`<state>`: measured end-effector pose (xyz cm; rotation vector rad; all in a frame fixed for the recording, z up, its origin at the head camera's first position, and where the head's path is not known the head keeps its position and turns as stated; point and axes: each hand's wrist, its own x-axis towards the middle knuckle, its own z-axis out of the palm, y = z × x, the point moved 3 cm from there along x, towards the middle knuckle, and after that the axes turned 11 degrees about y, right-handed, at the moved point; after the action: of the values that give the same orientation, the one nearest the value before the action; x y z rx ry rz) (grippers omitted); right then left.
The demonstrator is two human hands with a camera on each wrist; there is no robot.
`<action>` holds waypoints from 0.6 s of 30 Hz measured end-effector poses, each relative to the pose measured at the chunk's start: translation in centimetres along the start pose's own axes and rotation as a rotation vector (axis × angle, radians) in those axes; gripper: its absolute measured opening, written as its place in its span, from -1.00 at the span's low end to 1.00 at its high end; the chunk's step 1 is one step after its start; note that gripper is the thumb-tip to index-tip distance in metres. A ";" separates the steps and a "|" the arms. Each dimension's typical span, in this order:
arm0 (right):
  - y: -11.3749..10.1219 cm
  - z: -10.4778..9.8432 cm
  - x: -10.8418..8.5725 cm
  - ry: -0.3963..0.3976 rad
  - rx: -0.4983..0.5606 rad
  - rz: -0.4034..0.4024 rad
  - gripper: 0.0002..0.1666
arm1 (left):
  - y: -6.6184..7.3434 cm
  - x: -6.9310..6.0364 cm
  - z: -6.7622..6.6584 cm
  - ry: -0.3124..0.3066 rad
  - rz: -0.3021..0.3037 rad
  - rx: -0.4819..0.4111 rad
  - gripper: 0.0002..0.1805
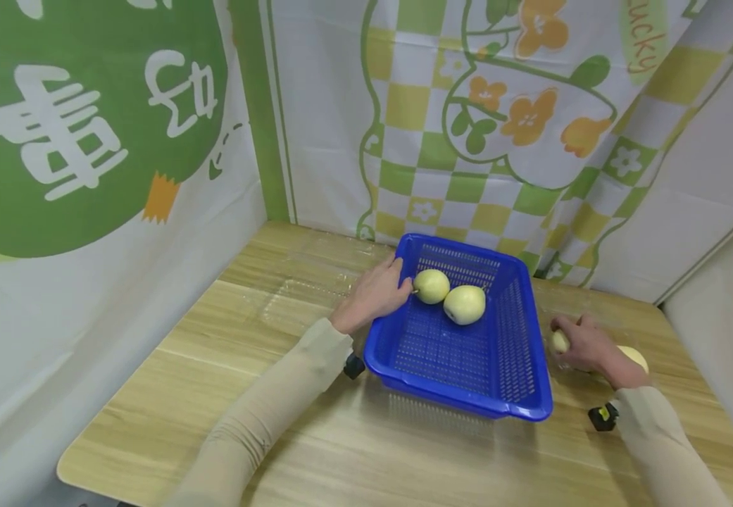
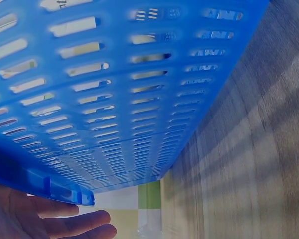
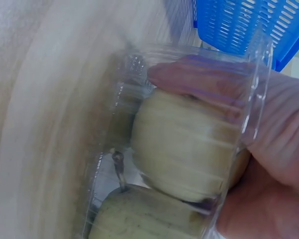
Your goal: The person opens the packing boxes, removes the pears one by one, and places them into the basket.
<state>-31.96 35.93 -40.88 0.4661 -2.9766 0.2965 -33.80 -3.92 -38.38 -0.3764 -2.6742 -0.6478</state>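
Note:
A blue plastic basket [image 1: 458, 355] with slotted walls sits on the table, two pale yellow pears [image 1: 431, 286] [image 1: 465, 305] lying together toward its far end. My left hand [image 1: 375, 294] holds its left rim, thumb over the edge; the left wrist view shows the other fingers [image 2: 74, 224] beneath the rim. To the right of the basket, my right hand [image 1: 584, 345] grips a pear [image 3: 177, 147] inside a clear plastic box [image 3: 256, 84]. A second pear [image 3: 144, 214] with a dark stem lies beside it in the box.
Another clear plastic container [image 1: 303, 299] stands open left of the basket, hard to make out against the wooden table [image 1: 170, 401]. A patterned cloth [image 1: 417, 127] hangs behind the table, and white cloth [image 1: 201, 232] covers the left side.

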 end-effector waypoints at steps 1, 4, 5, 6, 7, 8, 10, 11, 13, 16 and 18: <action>0.0 0.0 0.0 0.002 0.004 -0.004 -0.36 | 0.0 0.0 0.0 -0.001 0.001 0.003 -0.32; 0.1 -0.1 -0.1 0.009 0.021 -0.022 -0.39 | 0.1 0.0 0.0 -0.001 -0.003 -0.001 -0.33; 0.1 -0.2 -0.1 0.019 0.027 -0.032 -0.40 | 0.1 0.0 0.0 -0.001 -0.005 0.002 -0.32; 0.2 -0.2 -0.1 0.032 0.033 -0.044 -0.40 | 0.1 0.0 0.0 -0.001 -0.005 0.005 -0.33; 0.3 -0.3 -0.1 0.043 0.038 -0.051 -0.39 | 0.1 0.0 0.0 0.001 -0.004 0.007 -0.33; 0.3 -0.4 -0.2 0.054 0.041 -0.055 -0.39 | 0.1 0.0 0.0 0.001 -0.003 0.007 -0.33; 0.5 -0.5 -0.2 0.081 0.041 -0.060 -0.37 | 0.1 0.0 0.0 0.002 0.001 0.010 -0.33; 0.6 -0.5 -0.2 0.090 0.042 -0.062 -0.35 | 0.1 0.0 0.0 0.001 0.001 0.007 -0.33; 0.7 -0.6 -0.1 0.099 0.046 -0.058 -0.34 | 0.0 0.0 0.1 0.004 0.001 0.003 -0.33; 0.8 -0.9 -0.1 0.094 0.051 -0.046 -0.34 | 0.0 0.0 0.2 0.013 0.002 0.000 -0.33; 0.9 -1.2 -0.1 0.102 0.060 -0.050 -0.36 | 0.1 0.0 0.2 0.017 0.001 -0.001 -0.34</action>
<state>-32.05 37.06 -39.85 0.5152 -2.8591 0.3937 -33.84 -3.77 -38.48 -0.3709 -2.6571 -0.6496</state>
